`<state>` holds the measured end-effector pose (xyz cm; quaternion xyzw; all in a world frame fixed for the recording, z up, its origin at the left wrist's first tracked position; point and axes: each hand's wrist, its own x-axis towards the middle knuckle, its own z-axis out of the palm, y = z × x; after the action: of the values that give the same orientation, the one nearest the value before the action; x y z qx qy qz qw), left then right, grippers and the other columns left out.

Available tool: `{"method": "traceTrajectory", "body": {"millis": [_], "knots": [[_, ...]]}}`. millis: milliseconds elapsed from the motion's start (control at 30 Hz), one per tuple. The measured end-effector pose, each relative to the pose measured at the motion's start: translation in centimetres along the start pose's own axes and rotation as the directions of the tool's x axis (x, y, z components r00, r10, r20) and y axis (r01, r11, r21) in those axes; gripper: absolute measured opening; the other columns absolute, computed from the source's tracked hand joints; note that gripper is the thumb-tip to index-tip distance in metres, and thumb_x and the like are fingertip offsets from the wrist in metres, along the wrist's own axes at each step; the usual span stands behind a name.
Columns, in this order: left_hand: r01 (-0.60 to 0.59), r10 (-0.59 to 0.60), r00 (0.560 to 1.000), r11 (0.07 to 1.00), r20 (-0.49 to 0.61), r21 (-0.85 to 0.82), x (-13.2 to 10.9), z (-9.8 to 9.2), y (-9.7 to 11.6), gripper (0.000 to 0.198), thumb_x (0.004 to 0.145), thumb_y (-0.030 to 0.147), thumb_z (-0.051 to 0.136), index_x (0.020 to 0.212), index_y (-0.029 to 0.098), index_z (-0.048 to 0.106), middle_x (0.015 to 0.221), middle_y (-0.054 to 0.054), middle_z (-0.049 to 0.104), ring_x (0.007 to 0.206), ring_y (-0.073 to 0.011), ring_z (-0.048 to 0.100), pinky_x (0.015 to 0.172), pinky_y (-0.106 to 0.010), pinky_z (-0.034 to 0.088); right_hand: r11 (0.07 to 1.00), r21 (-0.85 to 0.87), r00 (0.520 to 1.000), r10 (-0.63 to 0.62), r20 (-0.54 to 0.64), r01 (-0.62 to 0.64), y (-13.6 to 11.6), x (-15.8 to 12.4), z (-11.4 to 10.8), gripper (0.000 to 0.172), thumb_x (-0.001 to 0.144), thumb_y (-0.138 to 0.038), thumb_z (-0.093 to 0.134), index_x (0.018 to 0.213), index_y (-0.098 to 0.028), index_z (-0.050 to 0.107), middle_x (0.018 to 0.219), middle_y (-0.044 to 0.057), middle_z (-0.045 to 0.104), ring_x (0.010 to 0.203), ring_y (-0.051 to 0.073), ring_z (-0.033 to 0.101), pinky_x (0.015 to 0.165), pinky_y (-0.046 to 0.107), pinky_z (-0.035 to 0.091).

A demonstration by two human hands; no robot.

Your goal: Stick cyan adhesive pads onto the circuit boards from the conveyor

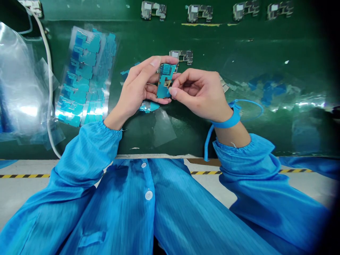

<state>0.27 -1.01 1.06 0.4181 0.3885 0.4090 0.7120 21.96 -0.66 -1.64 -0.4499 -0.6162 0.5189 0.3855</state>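
Note:
My left hand (143, 83) grips a small circuit board (165, 80) by its edges, thumb and fingertip at the top and other fingers behind and below. Blue film covers much of the board's face, with a bare spot near the middle. My right hand (198, 92) is closed in a pinch at the board's lower right edge; anything between its fingertips is too small to make out. A blue wrist strap (228, 120) with a coiled cord circles my right wrist. Just behind my left fingertips lies another circuit board (188, 56) on the green mat.
Sheets of blue die-cut film (85, 78) lie at the left, beside a white cable (49, 71) and clear plastic bags (21, 81). Several circuit boards (200, 13) line the back. Blue film scraps (268, 86) lie right; a clear film piece (164, 129) lies near the table edge (156, 156).

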Motion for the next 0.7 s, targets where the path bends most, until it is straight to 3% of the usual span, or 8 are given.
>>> {"method": "traceTrajectory", "body": {"millis": [400,700], "knots": [[0.023,-0.022,1.0,1.0,-0.008,0.02,0.12,-0.23,-0.19,0.036,0.105,0.055,0.07,0.126,0.028,0.08,0.115,-0.002,0.091,0.088,-0.0272,0.088,0.077,-0.037,0.075,1.0,-0.022,1.0,0.006,-0.004,-0.007,0.12,0.0,-0.05,0.042,0.083,-0.062,0.1,0.082,-0.028,0.075,0.087,0.006,0.077,0.122,0.034,0.079,0.097,0.046,0.076],[0.028,-0.027,0.999,0.998,-0.021,0.055,0.03,-0.21,0.02,0.035,0.107,0.053,0.068,0.127,0.028,0.081,0.114,-0.003,0.09,0.089,-0.0278,0.089,0.077,-0.037,0.075,0.999,-0.007,0.999,0.033,-0.015,-0.033,-0.17,-0.05,0.05,0.038,0.083,-0.05,0.102,0.082,-0.026,0.074,0.084,0.003,0.075,0.118,0.032,0.08,0.101,0.046,0.074]]}}
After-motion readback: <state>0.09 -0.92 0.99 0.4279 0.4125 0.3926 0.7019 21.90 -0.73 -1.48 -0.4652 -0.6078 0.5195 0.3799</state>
